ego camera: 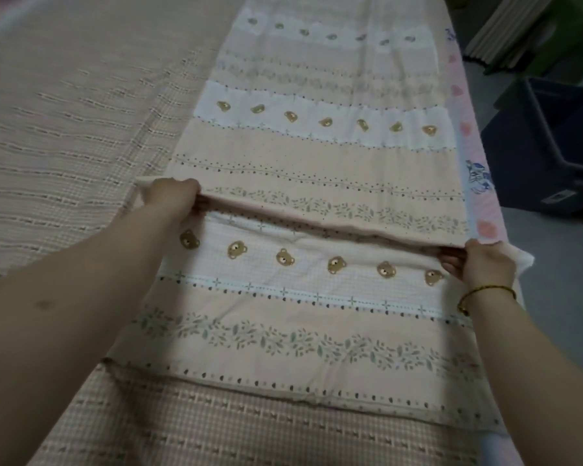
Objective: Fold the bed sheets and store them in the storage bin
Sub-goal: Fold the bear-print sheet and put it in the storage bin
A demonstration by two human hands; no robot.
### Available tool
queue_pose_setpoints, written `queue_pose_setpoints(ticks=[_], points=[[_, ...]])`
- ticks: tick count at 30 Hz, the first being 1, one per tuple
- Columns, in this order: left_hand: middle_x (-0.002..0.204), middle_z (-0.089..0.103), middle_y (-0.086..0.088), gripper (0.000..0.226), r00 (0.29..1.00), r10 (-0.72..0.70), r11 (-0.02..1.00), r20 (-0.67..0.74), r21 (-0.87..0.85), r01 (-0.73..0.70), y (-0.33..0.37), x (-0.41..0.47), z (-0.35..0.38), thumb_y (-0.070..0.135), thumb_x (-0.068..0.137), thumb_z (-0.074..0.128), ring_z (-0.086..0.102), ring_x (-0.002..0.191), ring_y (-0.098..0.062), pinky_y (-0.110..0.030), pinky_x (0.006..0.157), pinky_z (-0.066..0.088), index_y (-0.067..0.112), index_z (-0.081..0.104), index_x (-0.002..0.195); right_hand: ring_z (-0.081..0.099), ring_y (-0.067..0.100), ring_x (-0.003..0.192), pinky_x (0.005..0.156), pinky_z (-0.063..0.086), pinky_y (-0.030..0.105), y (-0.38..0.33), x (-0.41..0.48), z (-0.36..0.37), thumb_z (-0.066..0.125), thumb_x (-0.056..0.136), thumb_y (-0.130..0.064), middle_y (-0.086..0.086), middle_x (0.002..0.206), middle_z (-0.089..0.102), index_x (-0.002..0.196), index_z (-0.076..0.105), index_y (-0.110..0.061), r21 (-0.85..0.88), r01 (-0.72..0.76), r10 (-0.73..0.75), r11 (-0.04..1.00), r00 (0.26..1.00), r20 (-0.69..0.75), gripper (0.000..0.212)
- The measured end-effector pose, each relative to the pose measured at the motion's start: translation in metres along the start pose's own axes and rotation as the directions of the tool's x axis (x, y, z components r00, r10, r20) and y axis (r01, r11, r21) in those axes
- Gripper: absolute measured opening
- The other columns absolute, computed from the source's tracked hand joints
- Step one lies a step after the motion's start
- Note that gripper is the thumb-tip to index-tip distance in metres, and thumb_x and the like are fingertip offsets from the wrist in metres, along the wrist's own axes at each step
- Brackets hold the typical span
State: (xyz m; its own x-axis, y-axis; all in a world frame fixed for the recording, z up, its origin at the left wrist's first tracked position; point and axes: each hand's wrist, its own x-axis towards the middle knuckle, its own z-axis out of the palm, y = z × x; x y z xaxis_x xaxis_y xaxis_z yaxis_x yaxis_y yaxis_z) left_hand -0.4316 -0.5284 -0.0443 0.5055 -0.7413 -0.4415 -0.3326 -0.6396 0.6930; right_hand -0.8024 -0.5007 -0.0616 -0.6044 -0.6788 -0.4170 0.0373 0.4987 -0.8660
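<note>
A long peach and white sheet [317, 153] printed with bear faces, leaves and dots lies in a narrow strip along the bed. A folded edge of it runs across the middle of the view. My left hand [174, 198] grips the left end of that folded edge. My right hand [478, 264], with a thin bracelet on the wrist, grips the right end, fingers tucked under the fabric. The edge is lifted slightly off the lower layer [283, 317]. A dark blue storage bin [552, 136] stands on the floor to the right of the bed.
A beige checked cover [74, 105] spreads over the bed on the left and under the sheet near me. A pink sheet with hearts [465, 129] shows along the bed's right edge. Grey floor and stacked pale boards [505, 31] lie beyond the bin.
</note>
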Motion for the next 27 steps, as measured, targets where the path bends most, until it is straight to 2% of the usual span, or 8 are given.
queue_pose_setpoints(ticks=[2,4,7,11,15,18,22,27], points=[[0.129,0.053,-0.025,0.036,0.997,0.008,0.998,0.07,-0.067,-0.003,-0.01,0.002,0.012,0.012,0.097,0.04,0.055,0.112,-0.034,-0.02,0.065,0.043,-0.009,0.05,0.125,0.06,0.006,0.049,0.062,0.053,0.023,0.015,0.001,0.009,0.038,0.095,-0.02,-0.003,0.051,0.064,0.086,0.059,0.001,-0.089,0.067,-0.068,0.994,0.998,-0.01,0.03],[0.136,0.049,-0.018,0.039,0.988,0.156,0.985,0.012,0.074,-0.156,-0.028,-0.001,0.024,0.019,0.098,0.042,0.047,0.124,-0.032,-0.027,0.087,0.044,0.0,0.048,0.131,0.059,0.019,0.095,0.096,0.045,0.038,0.031,-0.006,0.018,0.042,0.094,-0.03,0.008,0.104,0.064,0.122,0.054,-0.002,-0.282,0.192,-0.189,0.94,0.981,0.04,0.042],[0.148,0.032,-0.015,0.053,0.851,0.522,0.709,0.056,0.527,-0.469,-0.067,-0.024,0.049,0.038,0.095,0.039,0.032,0.135,-0.031,-0.036,0.111,0.015,0.009,0.039,0.14,0.014,0.023,0.142,0.118,0.006,0.035,0.049,-0.041,0.042,0.04,0.096,-0.033,0.007,0.155,0.015,0.147,0.02,-0.014,-0.629,0.459,-0.352,0.627,0.888,0.297,0.058],[0.141,0.043,-0.017,0.074,0.735,0.599,0.436,0.319,0.64,-0.633,-0.093,-0.039,0.083,0.058,0.093,0.007,0.044,0.127,-0.037,-0.03,0.108,-0.003,0.011,0.046,0.136,-0.029,0.02,0.132,0.106,-0.028,0.038,0.08,-0.083,0.104,-0.017,0.075,-0.067,-0.002,0.144,-0.029,0.137,-0.016,-0.03,-0.579,0.814,-0.323,0.034,0.558,0.765,0.073],[0.157,-0.001,-0.001,0.094,0.837,0.508,0.48,0.206,0.738,-0.473,-0.092,-0.018,0.086,0.073,0.067,-0.009,-0.003,0.145,-0.018,-0.03,0.105,-0.022,0.028,0.005,0.149,-0.04,0.017,0.122,0.094,-0.036,0.037,0.08,-0.063,0.123,-0.031,0.06,-0.065,-0.005,0.135,-0.04,0.128,-0.031,-0.032,-0.484,0.843,-0.201,-0.233,0.446,0.872,0.075],[0.157,-0.005,-0.002,0.078,0.898,0.426,0.543,0.113,0.762,-0.354,-0.088,0.003,0.062,0.068,0.084,0.007,-0.007,0.144,-0.017,-0.037,0.112,-0.011,0.026,0.001,0.149,-0.034,0.014,0.129,0.096,-0.035,0.036,0.062,-0.02,0.088,-0.028,0.063,-0.072,-0.004,0.141,-0.036,0.131,-0.03,-0.029,-0.599,0.755,-0.211,-0.267,0.56,0.801,0.08],[0.157,0.002,-0.006,0.064,0.919,0.395,0.605,0.007,0.751,-0.266,-0.091,0.025,0.034,0.048,0.095,0.027,-0.003,0.145,-0.021,-0.041,0.114,-0.006,0.02,0.009,0.15,-0.001,0.021,0.144,0.116,-0.003,0.045,0.036,0.025,0.014,0.003,0.09,-0.055,0.004,0.157,-0.001,0.149,0.004,-0.019,-0.862,0.49,-0.228,-0.131,0.831,0.508,0.069],[0.135,0.046,-0.021,0.053,0.914,0.378,0.808,-0.147,0.534,-0.248,-0.061,0.067,0.001,0.032,0.09,0.055,0.039,0.126,-0.038,-0.042,0.104,0.026,0.011,0.04,0.136,0.036,0.035,0.125,0.112,0.005,0.051,0.013,0.05,0.007,0.046,0.093,-0.025,0.021,0.126,0.05,0.131,0.046,-0.01,-0.895,0.444,-0.318,0.029,0.853,0.413,0.041]])
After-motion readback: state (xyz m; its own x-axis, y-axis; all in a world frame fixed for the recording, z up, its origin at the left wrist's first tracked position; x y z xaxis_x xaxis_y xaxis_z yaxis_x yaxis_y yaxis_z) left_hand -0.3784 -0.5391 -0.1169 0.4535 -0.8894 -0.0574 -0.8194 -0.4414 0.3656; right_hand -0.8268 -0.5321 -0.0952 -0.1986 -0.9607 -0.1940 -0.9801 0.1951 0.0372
